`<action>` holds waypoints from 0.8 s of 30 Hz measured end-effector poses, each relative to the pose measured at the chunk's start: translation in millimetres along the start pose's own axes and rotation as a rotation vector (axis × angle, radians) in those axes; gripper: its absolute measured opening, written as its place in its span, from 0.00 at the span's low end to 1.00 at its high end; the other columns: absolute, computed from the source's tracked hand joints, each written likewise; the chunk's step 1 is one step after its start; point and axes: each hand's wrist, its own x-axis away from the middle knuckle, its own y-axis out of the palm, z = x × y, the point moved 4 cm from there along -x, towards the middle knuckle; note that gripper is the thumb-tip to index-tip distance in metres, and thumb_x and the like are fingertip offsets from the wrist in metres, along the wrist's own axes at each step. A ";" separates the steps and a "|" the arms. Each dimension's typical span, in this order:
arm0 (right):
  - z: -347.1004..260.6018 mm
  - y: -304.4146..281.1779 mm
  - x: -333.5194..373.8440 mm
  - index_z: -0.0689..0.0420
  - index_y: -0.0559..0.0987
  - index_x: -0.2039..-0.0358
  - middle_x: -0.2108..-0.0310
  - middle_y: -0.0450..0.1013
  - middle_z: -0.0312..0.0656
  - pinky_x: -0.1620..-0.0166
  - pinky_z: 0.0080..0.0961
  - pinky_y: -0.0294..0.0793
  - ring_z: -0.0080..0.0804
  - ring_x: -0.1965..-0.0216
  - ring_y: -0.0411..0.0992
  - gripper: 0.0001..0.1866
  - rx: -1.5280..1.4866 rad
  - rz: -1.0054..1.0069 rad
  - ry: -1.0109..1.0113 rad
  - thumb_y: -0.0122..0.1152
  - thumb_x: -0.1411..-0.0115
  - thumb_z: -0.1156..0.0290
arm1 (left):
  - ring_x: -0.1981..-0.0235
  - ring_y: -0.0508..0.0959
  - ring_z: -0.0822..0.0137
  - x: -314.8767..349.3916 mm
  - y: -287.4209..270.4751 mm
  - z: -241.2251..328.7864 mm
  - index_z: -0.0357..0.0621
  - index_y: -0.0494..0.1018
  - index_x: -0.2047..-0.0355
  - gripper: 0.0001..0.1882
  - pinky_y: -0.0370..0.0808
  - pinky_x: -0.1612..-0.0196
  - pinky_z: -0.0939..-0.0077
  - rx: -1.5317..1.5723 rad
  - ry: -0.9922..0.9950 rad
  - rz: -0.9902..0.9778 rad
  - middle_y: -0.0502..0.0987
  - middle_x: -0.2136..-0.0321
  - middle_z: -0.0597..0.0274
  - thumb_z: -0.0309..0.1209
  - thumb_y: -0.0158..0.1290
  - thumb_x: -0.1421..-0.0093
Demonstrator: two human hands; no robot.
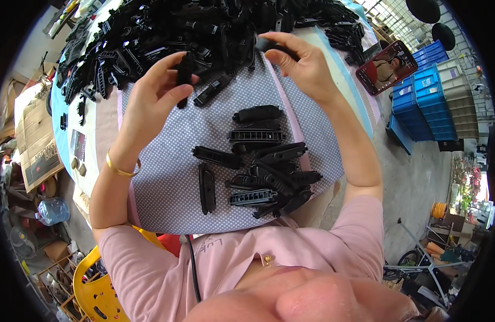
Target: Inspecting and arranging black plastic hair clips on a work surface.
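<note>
My left hand (148, 99) is closed on a black plastic part (184, 79), long and narrow, held upright between thumb and fingers. Farther right, my right hand (310, 67) grips another dark elongated part (279, 49), partly covered by the fingers. Just beside my left hand, a loose black part (213, 90) lies at the near edge of a large heap of similar black parts (226, 32). Closer to my body is a smaller pile of such parts (274, 174), some with ladder-like slots, on the dotted tablecloth (167, 177).
A phone (387, 67) stands at the table's right side. Blue and grey crates (424, 99) are stacked beyond it. At the left are a cardboard box (35, 155), a plastic water bottle (52, 212) and a yellow chair (100, 290).
</note>
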 end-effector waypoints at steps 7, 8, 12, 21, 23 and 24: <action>-23.5 33.6 14.7 0.56 0.70 0.48 0.58 0.71 0.36 0.59 0.16 0.70 0.19 0.60 0.69 0.23 0.029 -0.240 -0.003 0.60 0.45 0.74 | 0.67 0.71 0.75 0.8 25.3 -24.2 0.33 0.64 0.47 0.19 0.72 0.60 0.80 0.777 -0.307 -0.211 0.73 0.58 0.55 0.27 0.45 0.38; -20.6 35.0 14.7 0.59 0.72 0.51 0.58 0.73 0.38 0.59 0.16 0.71 0.20 0.60 0.70 0.21 -0.049 -0.252 0.002 0.62 0.47 0.75 | 0.66 0.72 0.74 -1.1 27.3 -27.5 0.33 0.64 0.47 0.19 0.72 0.60 0.79 0.832 -0.275 -0.251 0.74 0.60 0.57 0.28 0.45 0.37; -23.9 34.5 15.2 0.62 0.77 0.58 0.64 0.75 0.39 0.61 0.17 0.72 0.22 0.64 0.73 0.15 0.023 -0.254 -0.031 0.61 0.48 0.77 | 0.62 0.76 0.68 -1.7 33.3 -35.5 0.32 0.62 0.46 0.20 0.74 0.58 0.75 0.900 -0.332 -0.277 0.74 0.60 0.55 0.28 0.45 0.37; -24.2 47.4 17.3 0.61 0.77 0.58 0.65 0.76 0.45 0.61 0.21 0.74 0.32 0.65 0.75 0.16 0.155 -0.295 -0.281 0.62 0.50 0.78 | 0.59 0.77 0.61 2.0 38.8 -31.5 0.31 0.63 0.48 0.19 0.77 0.57 0.74 0.757 -0.387 -0.251 0.73 0.58 0.52 0.31 0.43 0.35; -25.0 48.8 18.0 0.61 0.77 0.58 0.65 0.76 0.46 0.62 0.22 0.74 0.33 0.65 0.75 0.16 0.178 -0.302 -0.296 0.63 0.50 0.78 | 0.59 0.78 0.61 2.0 38.8 -31.5 0.31 0.64 0.50 0.18 0.77 0.58 0.74 0.781 -0.401 -0.270 0.73 0.58 0.51 0.32 0.44 0.35; -26.7 48.5 18.7 0.61 0.77 0.58 0.66 0.76 0.46 0.63 0.22 0.74 0.33 0.66 0.75 0.16 0.195 -0.269 -0.291 0.63 0.50 0.77 | 0.59 0.78 0.60 1.9 38.2 -29.7 0.33 0.64 0.49 0.18 0.77 0.57 0.74 0.754 -0.398 -0.280 0.74 0.58 0.52 0.33 0.43 0.35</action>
